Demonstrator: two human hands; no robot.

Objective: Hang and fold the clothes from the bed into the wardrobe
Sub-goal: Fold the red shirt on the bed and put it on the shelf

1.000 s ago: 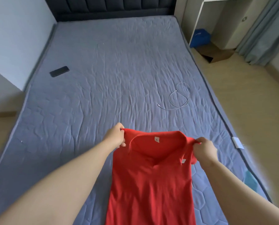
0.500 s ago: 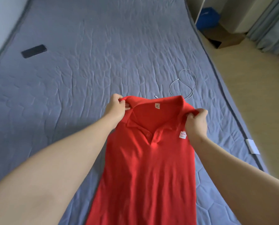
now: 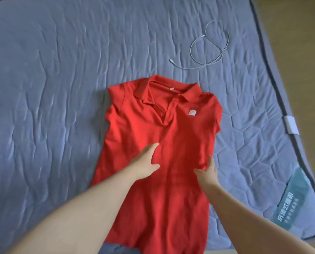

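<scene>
The blue-grey quilted bed [image 3: 61, 88] carries the red cotton polo shirt [image 3: 171, 208], flat, front up. The 2 hands lie open on its middle, gripping nothing: left hand [image 3: 145, 162] near the centre, right hand [image 3: 207, 173] at the right edge. A thin white cable [image 3: 208, 64] lies beyond the collar.

We see a red polo shirt [image 3: 164, 136] of soft, matt knit cloth, with a small white printed patch [image 3: 192, 112] on its chest. Under the shirt, the bed [image 3: 61, 88] wears a grey-blue quilted cover — matt and puckered along the stitching. Beyond the shirt's collar lies a white cable [image 3: 171, 61] — smooth, faintly glossy plastic. To the right of the shirt, the floor [image 3: 303, 52] looks like pale matt wood.
</scene>
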